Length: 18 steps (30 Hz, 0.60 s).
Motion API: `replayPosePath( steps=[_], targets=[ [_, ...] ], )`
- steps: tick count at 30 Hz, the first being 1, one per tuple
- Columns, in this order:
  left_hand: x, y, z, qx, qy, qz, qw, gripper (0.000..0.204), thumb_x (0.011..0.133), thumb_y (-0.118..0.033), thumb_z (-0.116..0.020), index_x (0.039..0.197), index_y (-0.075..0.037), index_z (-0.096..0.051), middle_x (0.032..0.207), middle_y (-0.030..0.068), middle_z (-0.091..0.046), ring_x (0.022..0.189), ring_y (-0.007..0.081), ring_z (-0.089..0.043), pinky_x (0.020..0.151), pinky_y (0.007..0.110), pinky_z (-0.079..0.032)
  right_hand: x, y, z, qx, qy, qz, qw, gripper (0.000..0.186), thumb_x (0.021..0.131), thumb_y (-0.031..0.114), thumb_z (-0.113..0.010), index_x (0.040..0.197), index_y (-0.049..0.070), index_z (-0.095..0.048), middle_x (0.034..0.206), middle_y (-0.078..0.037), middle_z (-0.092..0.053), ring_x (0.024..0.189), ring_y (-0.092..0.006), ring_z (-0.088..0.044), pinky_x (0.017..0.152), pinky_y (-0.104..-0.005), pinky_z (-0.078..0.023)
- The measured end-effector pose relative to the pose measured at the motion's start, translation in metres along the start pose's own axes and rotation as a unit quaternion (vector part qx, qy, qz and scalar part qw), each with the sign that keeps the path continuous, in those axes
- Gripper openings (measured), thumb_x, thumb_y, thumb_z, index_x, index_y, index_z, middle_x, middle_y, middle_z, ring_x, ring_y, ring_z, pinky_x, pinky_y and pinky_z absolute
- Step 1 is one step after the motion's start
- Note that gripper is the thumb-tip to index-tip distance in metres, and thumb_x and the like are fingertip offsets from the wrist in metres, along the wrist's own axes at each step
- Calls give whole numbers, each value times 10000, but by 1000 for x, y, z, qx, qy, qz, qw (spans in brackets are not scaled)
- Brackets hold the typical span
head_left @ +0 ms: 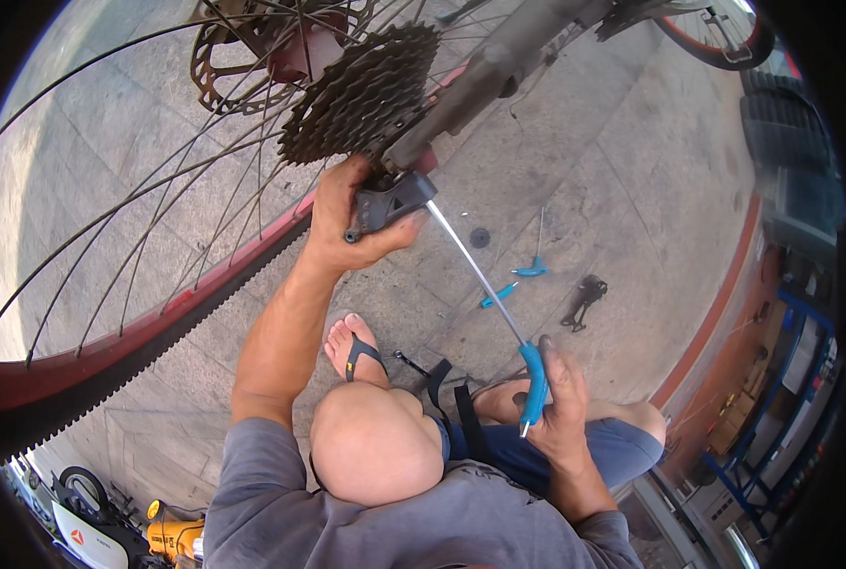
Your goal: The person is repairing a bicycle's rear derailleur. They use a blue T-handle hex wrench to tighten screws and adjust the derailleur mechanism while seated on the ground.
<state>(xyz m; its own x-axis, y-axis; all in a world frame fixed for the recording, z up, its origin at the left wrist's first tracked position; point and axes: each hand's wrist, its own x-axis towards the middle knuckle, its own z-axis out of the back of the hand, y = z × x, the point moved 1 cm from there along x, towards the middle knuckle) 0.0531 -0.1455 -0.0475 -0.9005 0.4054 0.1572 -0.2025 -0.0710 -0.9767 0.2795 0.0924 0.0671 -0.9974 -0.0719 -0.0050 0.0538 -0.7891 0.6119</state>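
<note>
My left hand is wrapped round a black rear derailleur body, holding it up under the bike frame's rear end, just below the cassette. In my right hand is a T-handle hex key with a blue grip, the thumb lying along the handle. Its long silver shaft slants up to the left and meets the derailleur; whether the tip is seated in a bolt is hidden. The spoked wheel with a red rim and black knobby tyre fills the upper left, with a brake disc beyond the cassette.
On the paving lie a second blue T-handle hex key, another blue-handled tool, a small dark toothed wheel and a black derailleur cage. A wrench lies near my sandalled foot. Shelving stands at the right.
</note>
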Motion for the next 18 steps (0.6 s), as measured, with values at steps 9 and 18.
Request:
replayPosePath(
  steps=[9,18],
  targets=[
    [1,-3,0,-24,-2,-4,1000,495,665,-256,-770,1056,14,-630,916,61,-659,796,135,-611,744,277,-491,7,2,3,-9,-62,-1,998,514,835,280,-751,1233,-11,-606,1077,-216,-607,941,-337,-611,803,-397,-500],
    [-2,3,-2,-14,-11,11,1000,496,678,-279,-769,1053,11,-624,919,61,-654,805,141,-607,749,284,-490,5,-13,12,205,28,-86,975,595,919,421,-661,1205,-92,-565,1060,-193,-643,791,-225,-672,686,-319,-538]
  ],
)
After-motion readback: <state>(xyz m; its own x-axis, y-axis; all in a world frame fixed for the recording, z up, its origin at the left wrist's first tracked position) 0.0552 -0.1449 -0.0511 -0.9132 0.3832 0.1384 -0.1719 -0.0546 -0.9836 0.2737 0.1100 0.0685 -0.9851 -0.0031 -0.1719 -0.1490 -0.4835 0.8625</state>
